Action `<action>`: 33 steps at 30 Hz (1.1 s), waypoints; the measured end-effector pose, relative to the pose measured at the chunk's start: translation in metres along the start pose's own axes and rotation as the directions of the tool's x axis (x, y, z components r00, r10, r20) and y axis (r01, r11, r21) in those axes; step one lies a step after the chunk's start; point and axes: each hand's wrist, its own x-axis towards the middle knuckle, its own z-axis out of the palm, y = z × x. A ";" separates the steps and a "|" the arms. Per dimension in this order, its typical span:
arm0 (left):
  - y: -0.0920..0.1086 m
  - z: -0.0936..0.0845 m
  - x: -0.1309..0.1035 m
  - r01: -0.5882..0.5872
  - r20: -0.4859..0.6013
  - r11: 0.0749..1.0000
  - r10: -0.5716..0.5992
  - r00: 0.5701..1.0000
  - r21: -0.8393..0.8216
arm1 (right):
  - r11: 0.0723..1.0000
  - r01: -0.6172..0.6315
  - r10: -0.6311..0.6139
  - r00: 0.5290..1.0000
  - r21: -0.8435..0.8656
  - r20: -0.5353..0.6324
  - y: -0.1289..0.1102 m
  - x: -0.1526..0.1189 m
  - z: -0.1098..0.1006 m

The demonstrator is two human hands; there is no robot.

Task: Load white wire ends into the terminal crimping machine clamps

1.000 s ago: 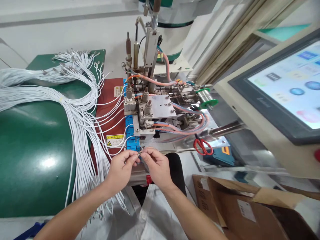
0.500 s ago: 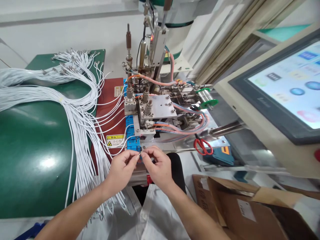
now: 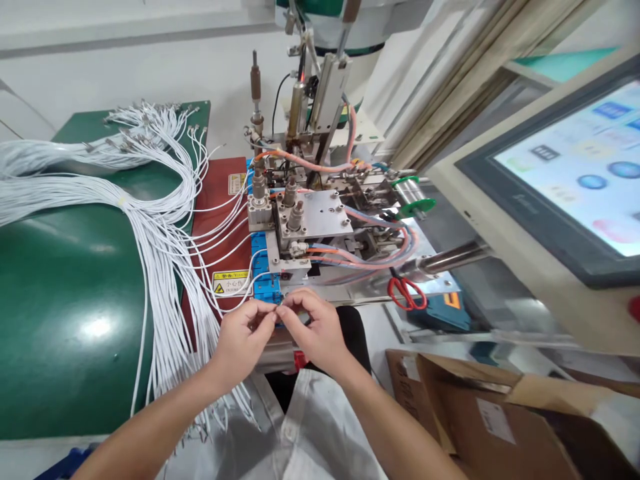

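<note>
Upright slide [image 3: 331, 93] of the machine [image 3: 323, 213] now stands further right; both hands keep nearly the same place.
At the near end of the blue fixtures [image 3: 267, 288], the left hand [image 3: 241, 341] and right hand [image 3: 320, 339] meet fingertip to fingertip, each grip narrow, pinching a tiny piece [image 3: 278, 309] mostly hidden between them; its shape cannot be told. White cables [image 3: 167, 300] lie bundled on the green table [image 3: 65, 280], some crossing the red board [image 3: 213, 207], with its yellow warning label [image 3: 233, 283], to the blue fixtures. Further right are a green-rimmed spool [image 3: 411, 192], red-handled scissors [image 3: 407, 293] and, lower, an open cardboard box [image 3: 515, 447].
</note>
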 end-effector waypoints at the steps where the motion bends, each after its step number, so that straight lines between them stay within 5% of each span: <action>1: 0.001 -0.003 0.001 -0.015 0.028 0.999 0.014 1.000 0.038 | 0.999 0.006 -0.004 0.998 -0.033 0.068 -0.001 0.003 -0.005; 5: 0.004 -0.011 0.005 -0.048 0.192 0.983 0.014 0.981 0.175 | 0.988 0.091 -0.049 0.955 -0.128 0.293 -0.002 0.006 -0.015; 11: 0.003 0.000 0.003 -0.027 -0.008 0.999 0.027 1.000 0.036 | 0.992 -0.117 0.120 0.990 0.052 -0.068 0.002 -0.009 0.011; 22: -0.004 0.001 0.003 -0.016 0.011 1.000 0.015 1.000 0.027 | 0.958 -0.211 0.223 0.974 0.194 -0.043 0.013 -0.009 0.009; 29: -0.004 -0.004 0.006 -0.048 0.048 0.988 0.041 0.998 0.148 | 0.997 -0.006 -0.001 0.996 -0.080 -0.093 0.013 -0.009 0.007; 33: 0.000 -0.020 0.011 -0.137 0.099 0.893 0.105 0.990 0.429 | 0.978 -0.087 0.072 0.994 -0.188 -0.082 0.028 -0.006 0.007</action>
